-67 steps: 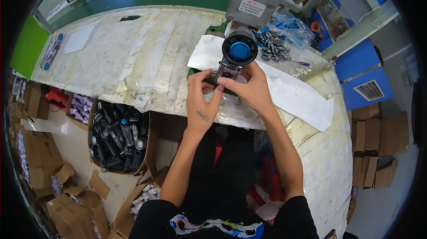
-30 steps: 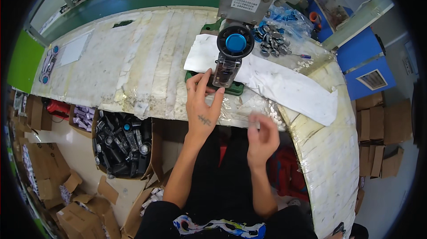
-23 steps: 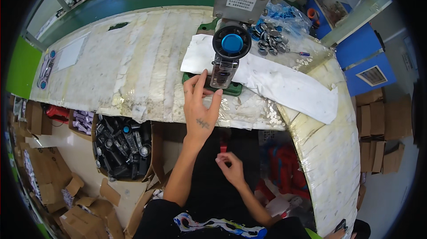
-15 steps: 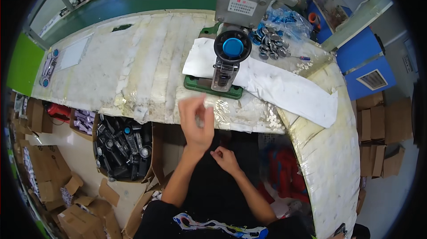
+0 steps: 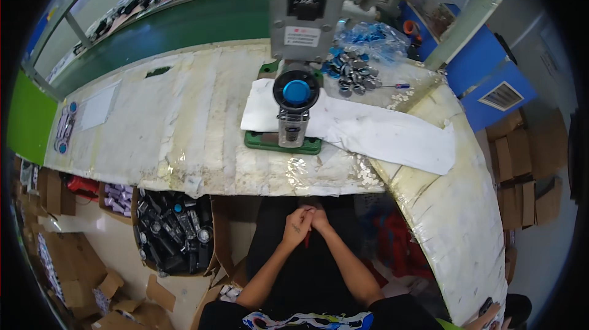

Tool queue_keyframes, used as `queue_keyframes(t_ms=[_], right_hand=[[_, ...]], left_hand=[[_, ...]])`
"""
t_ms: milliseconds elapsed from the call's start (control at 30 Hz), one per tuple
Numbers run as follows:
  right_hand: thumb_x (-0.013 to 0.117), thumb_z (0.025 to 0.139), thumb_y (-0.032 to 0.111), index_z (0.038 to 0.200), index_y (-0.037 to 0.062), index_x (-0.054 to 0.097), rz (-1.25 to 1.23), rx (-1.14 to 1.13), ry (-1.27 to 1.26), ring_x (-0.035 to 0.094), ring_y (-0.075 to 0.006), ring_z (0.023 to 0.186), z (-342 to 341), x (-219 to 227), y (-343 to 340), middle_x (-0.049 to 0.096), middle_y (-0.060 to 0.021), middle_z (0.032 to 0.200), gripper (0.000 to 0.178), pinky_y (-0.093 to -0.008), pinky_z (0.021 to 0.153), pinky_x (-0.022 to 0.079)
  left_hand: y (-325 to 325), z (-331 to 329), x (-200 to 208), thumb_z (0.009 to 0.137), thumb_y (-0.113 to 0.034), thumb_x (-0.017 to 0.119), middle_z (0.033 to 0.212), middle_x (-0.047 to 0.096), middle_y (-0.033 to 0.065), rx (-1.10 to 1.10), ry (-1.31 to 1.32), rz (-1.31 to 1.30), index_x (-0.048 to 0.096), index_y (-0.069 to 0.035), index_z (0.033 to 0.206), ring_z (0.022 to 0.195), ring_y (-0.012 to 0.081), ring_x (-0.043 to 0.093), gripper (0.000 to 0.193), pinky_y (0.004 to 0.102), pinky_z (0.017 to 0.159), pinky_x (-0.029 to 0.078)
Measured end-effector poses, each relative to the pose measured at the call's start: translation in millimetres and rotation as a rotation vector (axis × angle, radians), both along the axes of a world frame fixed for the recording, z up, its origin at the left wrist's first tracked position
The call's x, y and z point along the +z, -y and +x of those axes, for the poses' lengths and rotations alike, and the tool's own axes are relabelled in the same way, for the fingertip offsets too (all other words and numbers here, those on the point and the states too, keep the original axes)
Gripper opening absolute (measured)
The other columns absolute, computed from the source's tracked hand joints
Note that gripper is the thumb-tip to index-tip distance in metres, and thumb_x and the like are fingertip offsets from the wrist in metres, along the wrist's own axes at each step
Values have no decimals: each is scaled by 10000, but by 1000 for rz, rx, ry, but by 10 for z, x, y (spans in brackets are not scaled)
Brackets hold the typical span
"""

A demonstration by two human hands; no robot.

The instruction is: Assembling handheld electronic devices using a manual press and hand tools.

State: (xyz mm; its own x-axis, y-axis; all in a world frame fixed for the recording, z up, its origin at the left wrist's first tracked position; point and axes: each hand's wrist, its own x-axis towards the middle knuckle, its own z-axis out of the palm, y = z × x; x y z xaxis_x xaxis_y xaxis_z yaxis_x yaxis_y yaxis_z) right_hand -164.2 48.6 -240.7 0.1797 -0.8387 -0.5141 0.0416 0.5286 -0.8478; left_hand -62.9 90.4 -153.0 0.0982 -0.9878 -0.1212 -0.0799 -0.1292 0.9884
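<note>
My left hand (image 5: pixel 297 225) and my right hand (image 5: pixel 319 221) meet above my lap, just below the table's front edge. Their fingers are bent and pressed together; whatever may be between them is hidden. On the table, a device with a black ring head and a blue disc (image 5: pixel 296 92) has a clear, dark-cored handle (image 5: pixel 291 130). It lies over a white cloth (image 5: pixel 380 130) on the green base (image 5: pixel 257 141) of a grey press (image 5: pixel 300 17). Neither hand touches it.
Silver and blue round caps (image 5: pixel 356 75) lie behind the cloth, near a small screwdriver (image 5: pixel 402 85). A carton of black devices (image 5: pixel 175 232) stands below the table's left part. A lilac device (image 5: pixel 65 127) rests at the far left. Someone else's hand (image 5: pixel 485 318) shows at lower right.
My left hand has come back from above the table's front edge to join my right hand over my lap. The whole view has shifted, with the table appearing lower.
</note>
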Motion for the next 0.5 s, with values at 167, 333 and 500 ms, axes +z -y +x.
queue_keyframes(t_ms=[167,333,500], right_hand=[[551,887,110,836,-14,624,32,119,-161,556,-179,438,62,235,52,614,-115,633,153,-305,351,414],[491,913,122,790,-6,632,-1,99,-131,542,-169,417,-2,307,60,595,-108,584,227,-298,339,399],[449,930,117,784,9,646,-14,163,-120,532,-165,408,78,296,66,593,-98,572,268,-301,347,402]], left_hand=[[86,68,1,912,-156,541,629,600,59,-25,-137,106,629,12,1004,502,96,541,211,247,469,422],[113,16,23,916,-158,542,617,582,49,-54,-140,97,629,19,1003,505,86,525,216,241,473,418],[84,58,-90,929,-155,536,616,558,25,-35,-230,143,618,24,1022,509,72,501,217,223,473,411]])
